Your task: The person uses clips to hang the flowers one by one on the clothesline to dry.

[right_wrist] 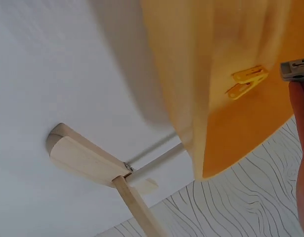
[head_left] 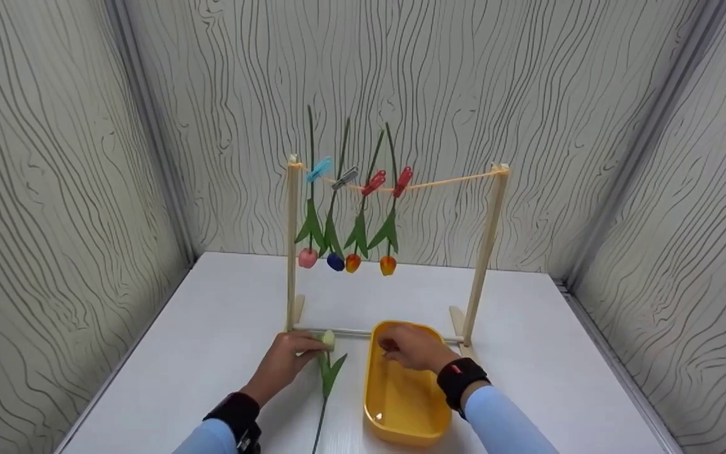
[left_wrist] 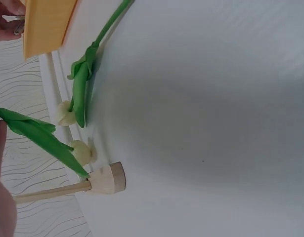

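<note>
My left hand [head_left: 284,362] pinches a white tulip [left_wrist: 38,136] by its green stem, its bloom pointing down; in the head view the hand hides most of it. Close beside it a second white tulip [head_left: 329,341] lies on the table, stem toward me. My right hand [head_left: 414,347] is inside the far part of the yellow bin [head_left: 369,397]. In the right wrist view its fingers hold a grey clothespin [right_wrist: 296,70], while a yellow clothespin [right_wrist: 246,82] lies in the bin.
Behind the hands stands a wooden frame [head_left: 481,258] with an orange string [head_left: 451,182]. Several tulips hang bloom-down on its left half, held by a light blue clothespin [head_left: 319,169], a grey one [head_left: 345,178] and two red ones [head_left: 374,183]. Patterned walls enclose the white table [head_left: 230,296].
</note>
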`<state>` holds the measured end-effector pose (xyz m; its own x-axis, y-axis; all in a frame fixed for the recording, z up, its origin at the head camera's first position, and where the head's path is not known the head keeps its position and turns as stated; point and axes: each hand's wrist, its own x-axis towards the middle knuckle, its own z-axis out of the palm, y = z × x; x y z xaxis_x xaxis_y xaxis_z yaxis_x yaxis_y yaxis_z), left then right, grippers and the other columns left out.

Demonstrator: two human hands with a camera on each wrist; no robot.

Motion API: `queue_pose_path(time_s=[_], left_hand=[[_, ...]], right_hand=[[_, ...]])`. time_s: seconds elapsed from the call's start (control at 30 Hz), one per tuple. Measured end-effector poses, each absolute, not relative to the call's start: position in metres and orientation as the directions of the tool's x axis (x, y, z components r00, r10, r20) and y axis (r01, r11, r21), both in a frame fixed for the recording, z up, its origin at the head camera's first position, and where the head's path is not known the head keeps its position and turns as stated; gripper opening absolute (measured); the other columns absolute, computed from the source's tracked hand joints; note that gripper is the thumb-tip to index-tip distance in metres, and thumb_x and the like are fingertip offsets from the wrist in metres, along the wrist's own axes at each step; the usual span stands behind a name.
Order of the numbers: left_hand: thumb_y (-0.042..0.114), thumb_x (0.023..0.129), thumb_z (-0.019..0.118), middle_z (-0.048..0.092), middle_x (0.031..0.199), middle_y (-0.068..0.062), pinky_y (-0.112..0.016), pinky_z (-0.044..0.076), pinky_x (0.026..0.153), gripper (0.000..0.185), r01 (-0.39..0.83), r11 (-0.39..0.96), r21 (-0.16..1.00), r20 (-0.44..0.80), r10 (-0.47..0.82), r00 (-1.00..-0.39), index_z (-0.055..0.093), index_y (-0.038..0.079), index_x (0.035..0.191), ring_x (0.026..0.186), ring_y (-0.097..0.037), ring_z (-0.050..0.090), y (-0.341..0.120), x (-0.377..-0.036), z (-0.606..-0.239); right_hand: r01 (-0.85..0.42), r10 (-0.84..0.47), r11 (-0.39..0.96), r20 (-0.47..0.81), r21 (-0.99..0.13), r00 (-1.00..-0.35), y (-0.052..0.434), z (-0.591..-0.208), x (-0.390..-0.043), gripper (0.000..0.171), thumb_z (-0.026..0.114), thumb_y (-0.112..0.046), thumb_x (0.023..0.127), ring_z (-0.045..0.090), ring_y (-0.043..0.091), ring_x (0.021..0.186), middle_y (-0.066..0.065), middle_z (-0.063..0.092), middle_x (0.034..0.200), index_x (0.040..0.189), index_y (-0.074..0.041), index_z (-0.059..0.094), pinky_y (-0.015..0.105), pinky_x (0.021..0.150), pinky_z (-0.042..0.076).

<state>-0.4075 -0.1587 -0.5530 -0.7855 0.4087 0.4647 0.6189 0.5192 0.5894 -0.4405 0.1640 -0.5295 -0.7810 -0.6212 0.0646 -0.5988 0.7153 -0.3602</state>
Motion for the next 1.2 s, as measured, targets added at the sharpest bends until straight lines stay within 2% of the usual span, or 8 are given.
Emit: queue_pose_path(time_s=[0.1, 0.27, 0.43, 0.7, 0.8, 0.9, 1.03, 1.2], left_hand=[[-0.006, 0.091, 0.079, 0.085, 0.107, -0.005, -0.028, 0.067, 0.09, 0.029, 0.613, 0.468, 0.636, 0.529, 0.314, -0.788, 0.087, 0.012, 0.113, 0.102, -0.02, 0.081, -0.16, -0.408, -0.551], [-0.014, 0.088, 0.079, 0.084, 0.108, -0.01, -0.027, 0.067, 0.09, 0.034, 0.619, 0.389, 0.682, 0.608, 0.169, -0.776, 0.086, 0.007, 0.113, 0.102, -0.025, 0.081, -0.157, -0.412, -0.534], [-0.01, 0.091, 0.079, 0.085, 0.111, -0.013, -0.026, 0.067, 0.092, 0.03, 0.637, 0.315, 0.704, 0.637, 0.117, -0.762, 0.085, 0.007, 0.115, 0.103, -0.028, 0.082, -0.149, -0.42, -0.499], [0.0, 0.095, 0.08, 0.085, 0.112, -0.015, -0.025, 0.066, 0.091, 0.027, 0.613, 0.226, 0.757, 0.609, 0.095, -0.787, 0.082, 0.005, 0.121, 0.103, -0.028, 0.083, -0.11, -0.427, -0.437], [0.001, 0.095, 0.08, 0.084, 0.112, -0.015, -0.025, 0.067, 0.091, 0.024, 0.612, 0.187, 0.769, 0.603, 0.109, -0.79, 0.08, 0.002, 0.119, 0.103, -0.027, 0.082, -0.091, -0.431, -0.42], [0.001, 0.096, 0.08, 0.084, 0.113, -0.015, -0.024, 0.066, 0.092, 0.021, 0.608, 0.155, 0.779, 0.593, 0.136, -0.794, 0.08, 0.002, 0.117, 0.103, -0.026, 0.081, -0.074, -0.433, -0.402], [0.004, 0.099, 0.078, 0.084, 0.114, -0.015, -0.025, 0.066, 0.093, 0.02, 0.594, 0.144, 0.792, 0.569, 0.18, -0.802, 0.082, 0.004, 0.118, 0.103, -0.025, 0.081, -0.051, -0.434, -0.376], [0.01, 0.102, 0.076, 0.084, 0.119, -0.013, -0.027, 0.066, 0.095, 0.022, 0.528, 0.138, 0.838, 0.496, 0.21, -0.843, 0.082, 0.007, 0.122, 0.107, -0.021, 0.08, -0.02, -0.437, -0.348]], right_hand=[[-0.586, -0.593, 0.667, 0.148, -0.46, -0.791, 0.167, -0.521, -0.442, 0.015, 0.073, -0.011, 0.104, 0.068, 0.014, 0.096, 0.003, 0.078, 0.109, 0.118, -0.01, 0.077, 0.037, 0.096, 0.066], [-0.577, -0.536, 0.549, 0.276, -0.605, -0.798, 0.164, -0.482, -0.441, 0.01, 0.072, -0.008, 0.103, 0.074, 0.018, 0.097, 0.007, 0.08, 0.109, 0.111, -0.01, 0.078, 0.036, 0.093, 0.068], [-0.623, -0.53, 0.472, 0.364, -0.624, -0.766, 0.161, -0.423, -0.44, 0.005, 0.074, -0.006, 0.102, 0.076, 0.02, 0.1, 0.011, 0.079, 0.108, 0.104, -0.008, 0.078, 0.036, 0.092, 0.068], [-0.665, -0.449, 0.395, 0.499, -0.634, -0.742, 0.171, -0.339, -0.434, 0.004, 0.075, -0.009, 0.102, 0.076, 0.019, 0.1, 0.015, 0.079, 0.108, 0.101, -0.005, 0.077, 0.024, 0.089, 0.065], [-0.642, -0.341, 0.392, 0.544, -0.659, -0.767, 0.181, -0.315, -0.437, 0.006, 0.077, -0.006, 0.1, 0.075, 0.01, 0.097, 0.011, 0.08, 0.106, 0.102, -0.001, 0.074, 0.018, 0.085, 0.063], [-0.607, -0.236, 0.338, 0.559, -0.719, -0.795, 0.193, -0.296, -0.442, 0.01, 0.075, -0.003, 0.101, 0.073, 0.001, 0.095, -0.002, 0.079, 0.104, 0.106, 0.004, 0.071, 0.016, 0.087, 0.063], [-0.63, -0.154, 0.267, 0.613, -0.729, -0.775, 0.206, -0.276, -0.452, 0.015, 0.073, -0.001, 0.102, 0.073, 0.0, 0.098, -0.013, 0.076, 0.099, 0.111, 0.01, 0.067, 0.02, 0.094, 0.064], [-0.644, -0.07, 0.222, 0.647, -0.732, -0.759, 0.22, -0.257, -0.462, 0.016, 0.072, 0.0, 0.102, 0.075, 0.002, 0.098, -0.013, 0.076, 0.101, 0.115, 0.008, 0.067, 0.021, 0.095, 0.064]])
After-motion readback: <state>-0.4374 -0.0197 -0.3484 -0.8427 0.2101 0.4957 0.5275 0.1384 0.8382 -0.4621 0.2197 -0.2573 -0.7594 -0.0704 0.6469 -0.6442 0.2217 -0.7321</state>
